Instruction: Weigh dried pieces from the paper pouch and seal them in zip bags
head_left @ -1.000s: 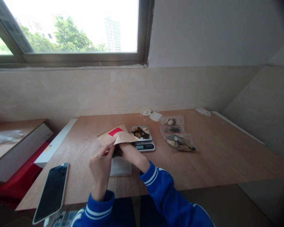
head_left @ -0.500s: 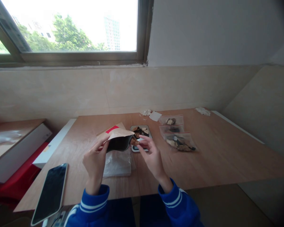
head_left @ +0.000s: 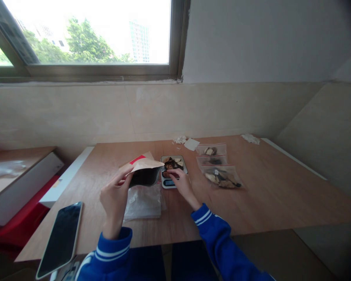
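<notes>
My left hand (head_left: 114, 195) grips the rim of a brown paper pouch (head_left: 143, 171) with a red label, holding it open above the table. My right hand (head_left: 183, 184) reaches over the small kitchen scale (head_left: 173, 170), its fingers pinched on a dark dried piece right at the pile of dried pieces on the scale's pan. A flat clear plastic bag (head_left: 143, 201) lies on the table under the pouch.
Several sealed clear bags (head_left: 220, 166) of dried pieces lie right of the scale. White paper scraps (head_left: 187, 142) sit near the wall. A phone (head_left: 60, 236) lies at the wooden table's (head_left: 266, 187) front left corner. A white box (head_left: 66, 175) stands left of the table.
My right hand came out of the pouch with a dried piece and moved forward to the scale's pan. The left hand keeps the pouch open, a little lower.
</notes>
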Demonstrator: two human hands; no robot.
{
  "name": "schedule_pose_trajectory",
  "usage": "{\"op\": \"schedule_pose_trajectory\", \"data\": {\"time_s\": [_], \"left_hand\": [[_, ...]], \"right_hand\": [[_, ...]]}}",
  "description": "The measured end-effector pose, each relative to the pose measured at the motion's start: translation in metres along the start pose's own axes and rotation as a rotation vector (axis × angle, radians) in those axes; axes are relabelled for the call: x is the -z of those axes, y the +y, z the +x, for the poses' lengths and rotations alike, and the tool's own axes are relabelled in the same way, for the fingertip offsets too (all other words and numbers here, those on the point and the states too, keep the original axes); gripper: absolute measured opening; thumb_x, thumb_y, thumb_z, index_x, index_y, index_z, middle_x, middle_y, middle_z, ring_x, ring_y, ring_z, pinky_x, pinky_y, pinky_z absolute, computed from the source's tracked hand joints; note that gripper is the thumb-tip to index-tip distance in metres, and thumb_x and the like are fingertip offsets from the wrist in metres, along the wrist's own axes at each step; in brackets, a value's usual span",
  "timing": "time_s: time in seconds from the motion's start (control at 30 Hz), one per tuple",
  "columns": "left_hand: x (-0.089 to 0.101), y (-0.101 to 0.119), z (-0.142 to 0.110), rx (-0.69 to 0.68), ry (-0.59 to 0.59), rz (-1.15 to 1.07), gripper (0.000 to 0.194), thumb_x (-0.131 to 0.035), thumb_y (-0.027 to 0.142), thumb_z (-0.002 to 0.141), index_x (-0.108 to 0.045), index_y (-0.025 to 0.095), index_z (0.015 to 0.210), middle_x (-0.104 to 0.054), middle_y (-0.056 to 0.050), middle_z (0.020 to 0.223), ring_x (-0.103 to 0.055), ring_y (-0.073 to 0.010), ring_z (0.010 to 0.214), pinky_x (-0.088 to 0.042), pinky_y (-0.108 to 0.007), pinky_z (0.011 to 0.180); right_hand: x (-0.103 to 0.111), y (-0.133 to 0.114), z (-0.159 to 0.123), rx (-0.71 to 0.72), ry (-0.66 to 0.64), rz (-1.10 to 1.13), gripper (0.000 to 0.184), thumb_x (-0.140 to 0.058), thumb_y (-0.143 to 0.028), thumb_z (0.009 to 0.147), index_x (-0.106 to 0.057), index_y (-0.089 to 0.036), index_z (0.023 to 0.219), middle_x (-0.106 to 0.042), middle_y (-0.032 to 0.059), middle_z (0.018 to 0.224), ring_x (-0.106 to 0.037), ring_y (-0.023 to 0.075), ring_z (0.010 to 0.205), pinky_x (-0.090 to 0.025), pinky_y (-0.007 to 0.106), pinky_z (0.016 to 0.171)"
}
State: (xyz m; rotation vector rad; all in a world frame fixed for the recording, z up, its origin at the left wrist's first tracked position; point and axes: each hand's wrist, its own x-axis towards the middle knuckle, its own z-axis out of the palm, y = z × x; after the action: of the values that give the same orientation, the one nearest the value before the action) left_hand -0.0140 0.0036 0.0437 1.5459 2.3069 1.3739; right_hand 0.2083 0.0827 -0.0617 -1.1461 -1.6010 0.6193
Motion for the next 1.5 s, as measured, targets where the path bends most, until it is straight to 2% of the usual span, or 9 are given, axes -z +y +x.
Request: {"op": "schedule_pose_trajectory", "data": {"time_s": [0.23, 0.57, 0.7, 0.83, 0.9, 1.03, 1.13, 1.33, 1.5], "left_hand": [[0.002, -0.001, 0.002, 0.000, 0.001, -0.002, 0.026, -0.064, 0.047, 0.080, -0.073, 0.038, 0.102, -0.070, 0.003, 0.066, -0.067, -0.0159, 0.068, -0.040, -0.024, 0.060], [0.001, 0.004, 0.000, -0.014, 0.005, -0.018, 0.027, -0.064, 0.045, 0.080, -0.074, 0.035, 0.102, -0.071, 0.002, 0.067, -0.067, -0.0168, 0.067, -0.041, -0.024, 0.060], [-0.001, 0.002, -0.001, -0.034, 0.004, -0.020, 0.028, -0.064, 0.047, 0.080, -0.074, 0.034, 0.102, -0.071, 0.001, 0.067, -0.067, -0.0172, 0.066, -0.041, -0.025, 0.059], [-0.001, 0.001, -0.001, -0.030, 0.004, 0.000, 0.027, -0.064, 0.047, 0.080, -0.073, 0.035, 0.103, -0.071, 0.001, 0.067, -0.067, -0.0176, 0.067, -0.040, -0.025, 0.060], [-0.002, 0.001, -0.001, -0.026, -0.002, 0.004, 0.026, -0.064, 0.046, 0.080, -0.073, 0.036, 0.102, -0.071, 0.001, 0.067, -0.067, -0.0174, 0.067, -0.041, -0.025, 0.060], [-0.003, 0.001, -0.003, -0.028, -0.007, 0.002, 0.027, -0.064, 0.046, 0.080, -0.073, 0.035, 0.103, -0.070, 0.001, 0.066, -0.066, -0.0169, 0.065, -0.041, -0.024, 0.060], [-0.003, 0.000, -0.004, -0.024, -0.006, 0.012, 0.027, -0.064, 0.045, 0.080, -0.073, 0.035, 0.103, -0.070, 0.001, 0.066, -0.066, -0.0168, 0.064, -0.040, -0.024, 0.059], [-0.002, -0.003, -0.007, -0.035, -0.015, -0.001, 0.026, -0.064, 0.044, 0.080, -0.074, 0.033, 0.101, -0.071, 0.001, 0.068, -0.065, -0.0154, 0.063, -0.039, -0.023, 0.059], [-0.001, -0.003, -0.011, -0.009, -0.057, -0.012, 0.025, -0.064, 0.043, 0.081, -0.073, 0.034, 0.102, -0.071, 0.001, 0.068, -0.066, -0.0153, 0.066, -0.040, -0.022, 0.060]], "right_hand": [[-0.009, 0.012, 0.020, 0.057, 0.042, -0.190, 0.023, -0.050, -0.011, 0.084, -0.070, -0.018, 0.092, -0.069, 0.0091, 0.097, -0.062, 0.0223, 0.093, -0.048, 0.037, 0.087], [-0.001, 0.010, 0.013, 0.154, -0.015, -0.359, 0.022, -0.051, -0.014, 0.088, -0.070, -0.020, 0.097, -0.064, 0.0077, 0.094, -0.057, 0.0231, 0.097, -0.045, 0.038, 0.088], [0.002, 0.005, 0.014, 0.147, 0.017, -0.394, 0.023, -0.050, -0.014, 0.088, -0.068, -0.018, 0.102, -0.060, 0.0099, 0.101, -0.056, 0.0236, 0.097, -0.046, 0.039, 0.088], [0.007, -0.014, 0.004, 0.203, 0.076, -0.358, 0.027, -0.042, -0.014, 0.091, -0.064, -0.018, 0.106, -0.062, 0.0100, 0.100, -0.058, 0.0228, 0.098, -0.046, 0.039, 0.089], [0.007, -0.029, -0.007, 0.320, 0.043, -0.325, 0.028, -0.039, -0.013, 0.092, -0.064, -0.019, 0.103, -0.064, 0.0092, 0.095, -0.059, 0.0222, 0.094, -0.047, 0.037, 0.086], [0.000, -0.063, -0.034, 0.659, -0.132, -0.303, 0.027, -0.039, -0.012, 0.091, -0.063, -0.018, 0.103, -0.065, 0.0089, 0.090, -0.060, 0.0205, 0.088, -0.050, 0.034, 0.080], [-0.010, -0.084, -0.045, 0.784, -0.176, -0.291, 0.029, -0.038, -0.012, 0.091, -0.059, -0.017, 0.109, -0.065, 0.0095, 0.095, -0.060, 0.0186, 0.090, -0.051, 0.032, 0.082], [-0.022, -0.115, -0.042, 0.747, -0.172, -0.283, 0.034, -0.036, -0.011, 0.091, -0.052, -0.016, 0.121, -0.063, 0.0104, 0.105, -0.058, 0.0196, 0.102, -0.051, 0.034, 0.090], [-0.030, -0.125, -0.036, 0.678, -0.208, -0.300, 0.036, -0.036, -0.013, 0.093, -0.051, -0.013, 0.126, -0.058, 0.0138, 0.124, -0.051, 0.0218, 0.120, -0.046, 0.038, 0.103]]}}
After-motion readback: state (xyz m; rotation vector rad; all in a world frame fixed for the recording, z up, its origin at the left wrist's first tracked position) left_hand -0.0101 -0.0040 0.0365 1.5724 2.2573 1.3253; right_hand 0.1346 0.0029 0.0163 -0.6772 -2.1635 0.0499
